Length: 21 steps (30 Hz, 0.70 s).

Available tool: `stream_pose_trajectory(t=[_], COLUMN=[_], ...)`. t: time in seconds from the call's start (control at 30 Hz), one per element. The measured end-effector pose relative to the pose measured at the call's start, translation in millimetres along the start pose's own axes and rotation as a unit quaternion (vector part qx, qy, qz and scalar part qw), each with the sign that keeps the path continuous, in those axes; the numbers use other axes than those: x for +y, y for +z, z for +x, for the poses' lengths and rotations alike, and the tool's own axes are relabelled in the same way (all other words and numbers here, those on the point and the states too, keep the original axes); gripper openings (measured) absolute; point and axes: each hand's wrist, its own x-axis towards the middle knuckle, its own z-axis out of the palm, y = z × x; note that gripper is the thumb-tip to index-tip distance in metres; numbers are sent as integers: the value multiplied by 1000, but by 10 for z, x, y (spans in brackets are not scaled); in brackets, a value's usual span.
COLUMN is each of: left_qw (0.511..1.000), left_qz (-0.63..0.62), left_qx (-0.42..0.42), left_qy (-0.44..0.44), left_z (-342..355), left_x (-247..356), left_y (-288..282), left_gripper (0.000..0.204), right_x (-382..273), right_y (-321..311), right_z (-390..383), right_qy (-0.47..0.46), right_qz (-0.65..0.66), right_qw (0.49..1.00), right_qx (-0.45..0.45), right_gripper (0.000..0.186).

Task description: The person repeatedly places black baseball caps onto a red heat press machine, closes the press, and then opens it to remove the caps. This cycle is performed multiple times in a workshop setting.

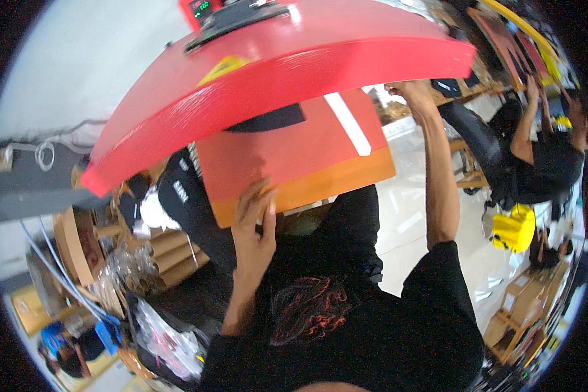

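Observation:
A heat press with a red upper plate (320, 62) hangs over a red-orange lower pad (268, 157), whose front edge is lighter orange. On the pad lie a dark piece of fabric (274, 119) and a white strip (347, 123); the upper plate hides their far parts. My left hand (255, 215) is at the pad's front edge, fingers stretched and loosely apart, with nothing seen in it. Reaching up to the right end of the upper plate, my right hand (411, 91) has curled fingers. What they hold, if anything, is hidden by the plate's edge.
Black printed garments (179, 189) hang left of the pad. Cardboard tubes (173, 258) and clear plastic wrap (121, 271) lie lower left. A co-worker in black (542, 170) works at another press on the right, near a yellow bag-like object (514, 228) and cardboard boxes (522, 294).

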Motion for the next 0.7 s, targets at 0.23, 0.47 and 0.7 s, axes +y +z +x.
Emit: stream_pose_trajectory(t=[0.23, 0.47, 0.7], left_qw=[988, 989, 984], left_qz=[69, 76, 93], left_qx=[55, 60, 59], left_qy=[129, 108, 143], left_z=[928, 1187, 1121], left_x=[-476, -781, -837], left_y=[-170, -87, -22], left_gripper=[23, 23, 25], right_x=[-387, -304, -142], right_y=[1178, 1823, 1762], right_z=[-92, 44, -297], right_qy=[-43, -339, -393], right_qz=[-62, -327, -352], right_qw=[978, 881, 831], right_qx=[-193, -47, -173], right_gripper=[25, 31, 20])
